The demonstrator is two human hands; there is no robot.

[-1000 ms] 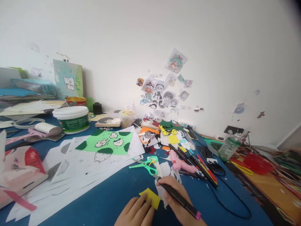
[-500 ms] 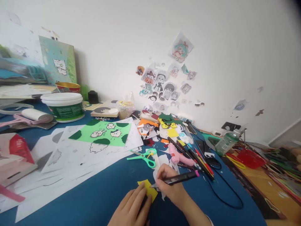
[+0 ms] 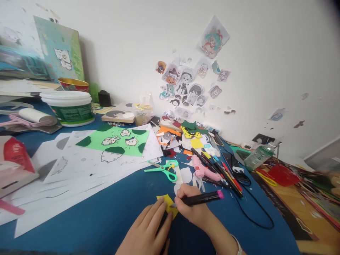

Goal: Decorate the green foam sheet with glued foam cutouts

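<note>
My left hand [image 3: 148,225] lies with its fingers stretched out, pressing a small yellow piece of paper [image 3: 170,202] against the blue tabletop. My fingers cover part of that piece. From the right, my right hand [image 3: 192,209] is closed around a black marker [image 3: 203,198] with a pink end cap. The marker's tip points down at the yellow piece and seems to touch it. Just beyond the hands are green-handled scissors [image 3: 162,170] with their blades a little apart and a pink glue gun [image 3: 205,170].
A green sheet [image 3: 124,151] with cut-out animal drawings rests on white papers [image 3: 69,184] to the left. Several pens [image 3: 225,175], paper scraps [image 3: 196,143] and a black cable [image 3: 255,223] are at right. A white tub [image 3: 67,109] and a clear bottle [image 3: 259,157] stand farther back.
The camera view has tilted down a little, so the table things sit higher in the picture. Both hands stay at the yellow piece, the marker tip still on it.
</note>
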